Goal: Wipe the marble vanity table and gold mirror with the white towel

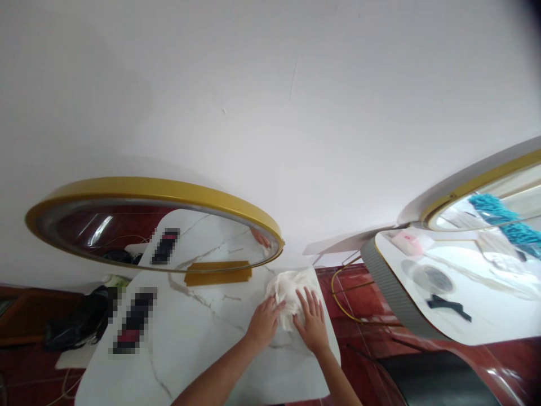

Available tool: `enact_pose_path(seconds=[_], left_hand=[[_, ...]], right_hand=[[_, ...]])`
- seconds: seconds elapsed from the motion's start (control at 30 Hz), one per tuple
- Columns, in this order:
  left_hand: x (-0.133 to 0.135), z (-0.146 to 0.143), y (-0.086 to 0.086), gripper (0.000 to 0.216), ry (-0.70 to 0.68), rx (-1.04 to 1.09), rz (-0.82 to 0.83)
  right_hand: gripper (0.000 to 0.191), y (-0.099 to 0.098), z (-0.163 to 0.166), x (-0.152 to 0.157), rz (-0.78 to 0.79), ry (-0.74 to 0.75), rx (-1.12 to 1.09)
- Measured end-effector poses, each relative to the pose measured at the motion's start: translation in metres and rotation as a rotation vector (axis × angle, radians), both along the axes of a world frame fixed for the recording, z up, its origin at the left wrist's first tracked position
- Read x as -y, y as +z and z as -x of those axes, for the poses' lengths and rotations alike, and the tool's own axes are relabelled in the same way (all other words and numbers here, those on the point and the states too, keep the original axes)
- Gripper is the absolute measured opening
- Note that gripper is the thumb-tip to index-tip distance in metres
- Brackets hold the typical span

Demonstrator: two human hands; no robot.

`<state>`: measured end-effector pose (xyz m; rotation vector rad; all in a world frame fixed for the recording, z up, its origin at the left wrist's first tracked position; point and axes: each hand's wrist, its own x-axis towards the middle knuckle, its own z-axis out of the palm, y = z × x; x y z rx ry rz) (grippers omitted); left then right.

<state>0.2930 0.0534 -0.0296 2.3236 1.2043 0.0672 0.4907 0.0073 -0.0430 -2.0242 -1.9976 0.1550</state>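
Observation:
A crumpled white cloth [289,285] lies on the right end of a white marble-patterned tabletop [198,344]. My right hand [311,324] rests flat on the cloth's right part with its fingers spread. At the cloth's lower left edge, my left hand [264,321] touches it with fingers slightly bent and apart; the fingertips are partly lost against the fabric. Behind the hands, a gold-framed mirror [169,189] on the wall reflects part of the tabletop and a hand. A gold-coloured bracket [217,276] sits under the mirror's lower edge.
On the tabletop's left lies a dark, pixelated item [135,321]. To the right, past a gap of red floor [350,287], stands a second white table [502,324] with a pink-and-white packet [409,241] and a black object [448,306]. A black seat [437,378] stands in front of it.

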Motion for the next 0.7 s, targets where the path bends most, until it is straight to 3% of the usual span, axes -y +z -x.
enact_pose_path(seconds=[0.23,0.37,0.5,0.7], left_hand=[[0.082,0.036,-0.003,0.058,-0.143,-0.072,0.066],[0.1,0.052,-0.003,0.062,-0.25,-0.114,0.114],[0.099,0.059,-0.003,0.063,-0.28,-0.134,0.105],[0.086,0.061,-0.019,0.058,-0.198,-0.218,0.012]], right_hand=[[0.067,-0.011,0.016,0.095,0.064,0.069,-0.021],[0.072,-0.034,0.024,0.133,0.037,0.072,-0.017],[0.072,-0.041,0.032,0.137,0.022,0.047,-0.01],[0.067,-0.018,0.05,0.104,0.049,0.002,-0.027]])
